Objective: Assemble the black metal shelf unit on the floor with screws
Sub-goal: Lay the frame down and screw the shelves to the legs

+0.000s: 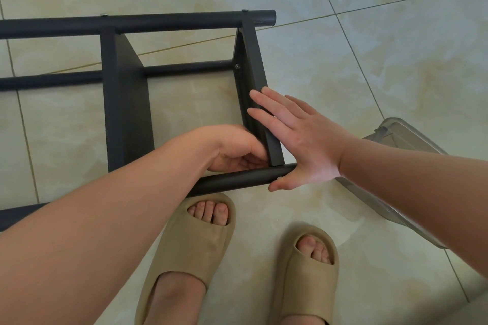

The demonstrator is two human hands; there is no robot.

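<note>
The black shelf unit (158, 22) lies on its side on the tiled floor (369, 34), and its long tubes run out of view at the left. A middle panel (124, 103) stands between the tubes, and a screw head (104, 15) shows on the far tube above it.

Toward the centre, the left hand (235, 150) reaches into the inner corner where the end panel (252, 60) meets the near tube (237, 179). Its fingers are curled tight there. I cannot tell whether they pinch a screw or a nut, or only touch the metal.

Just to the right, the right hand (301, 140) is spread wide and flat. Its straight fingers press on the outer face of the end panel, and the thumb (280, 185) lies at the end of the near tube.

Further right, a clear plastic container (404, 137) sits on the floor, partly behind the right forearm.

This corner seems to be the joint in work, and I see several risks. If the flat hand pushes a little off line, the holes of panel and tube may not match, and a screw could enter crooked or not catch at all. A small part could slip from the curled fingers and roll away on the smooth tile. The panel edge is thin, so the left fingers could be squeezed between panel and tube if the frame shifts. The near tube is also close to toes in open slippers (190, 245).
</note>
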